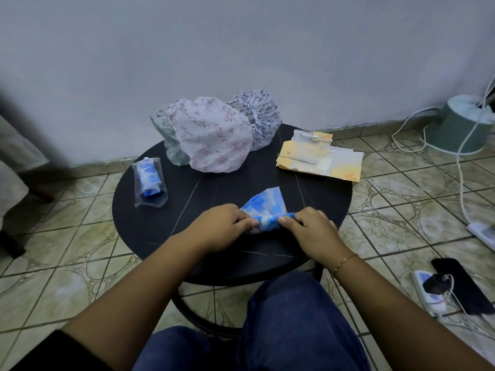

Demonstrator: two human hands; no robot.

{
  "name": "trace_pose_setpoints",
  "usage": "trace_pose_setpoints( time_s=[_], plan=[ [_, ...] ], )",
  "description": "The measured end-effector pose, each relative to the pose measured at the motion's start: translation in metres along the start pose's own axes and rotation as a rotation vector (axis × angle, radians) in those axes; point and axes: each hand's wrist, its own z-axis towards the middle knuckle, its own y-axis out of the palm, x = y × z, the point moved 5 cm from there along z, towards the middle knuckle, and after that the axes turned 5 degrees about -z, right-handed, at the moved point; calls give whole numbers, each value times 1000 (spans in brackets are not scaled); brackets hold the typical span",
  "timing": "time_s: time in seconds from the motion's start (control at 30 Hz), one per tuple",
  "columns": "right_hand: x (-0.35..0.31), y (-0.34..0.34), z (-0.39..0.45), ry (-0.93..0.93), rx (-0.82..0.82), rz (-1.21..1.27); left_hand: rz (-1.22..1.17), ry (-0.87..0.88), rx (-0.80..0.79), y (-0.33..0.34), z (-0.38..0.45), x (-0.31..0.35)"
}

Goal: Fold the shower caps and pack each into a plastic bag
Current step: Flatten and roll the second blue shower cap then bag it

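We look down over a person's two bare forearms at a round black table (150, 223) standing on a patterned tile floor (67, 236).

Farthest left on the table lies a clear plastic bag holding a rolled blue-and-white shower cap (150, 182), lengthwise and well apart from the hands. Behind the middle of the table, against the pale wall, sits a heap of loose caps: a grey-green patterned shower cap (167, 135) at the left, a white shower cap with pink flowers (214, 135) on top, and a white shower cap with dark blue print (261, 116) at the right.

Near the front edge, the left hand (219, 226) and the right hand (312, 228) meet on a blue-and-white shower cap folded into a narrow strip (265, 210). Each hand pinches one end of the cap's rolled near edge, fingers curled over it and thumbs tucked toward each other. The roll spans the gap between the two thumbs, and the unrolled part fans away from the hands toward the far side, flat on the table.

Right of the heap lies a flat stack of clear and orange plastic bags (320, 159), near the table's right edge. A thin gold bracelet (344, 262) circles the right wrist. On the floor at far right lie a white power strip with cables (428, 293) and a dark phone (460, 285).
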Motion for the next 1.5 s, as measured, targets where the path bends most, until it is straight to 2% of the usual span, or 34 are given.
trace_pose_setpoints(
  time_s=[0.1,0.23,0.33,0.43,0.57,0.73,0.93,1.0,1.07,1.17,1.23,1.37,1.43,1.5],
  plan=[
    [-1,0,8,68,4,7,-12,-25,158,-4,-1,-1],
    [-2,-2,18,146,0,81,150,-26,281,-3,3,0],
    [-5,-3,22,179,20,71,181,84,403,1,4,4],
    [-8,-5,21,147,91,55,219,216,345,9,5,12],
    [-11,-1,14,-71,151,-41,210,173,296,9,5,9],
    [-1,1,15,-134,-43,-43,271,126,227,8,9,9],
    [-3,-6,28,-91,-54,-44,-8,-13,232,1,12,-6],
    [-6,-4,33,-67,-44,-67,-34,-19,268,1,12,-6],
    [-9,-1,39,-53,-28,-83,-22,-1,373,1,15,-7],
    [-15,1,52,-50,-30,-175,152,113,566,2,19,-2],
    [-17,2,60,-44,-41,-228,238,155,542,12,22,0],
    [-20,3,68,-4,-35,-244,228,89,316,34,20,1],
    [-21,1,65,18,87,-256,236,46,268,36,22,-3],
    [-30,-1,56,-60,225,-272,243,24,256,35,24,-5]
  ],
)
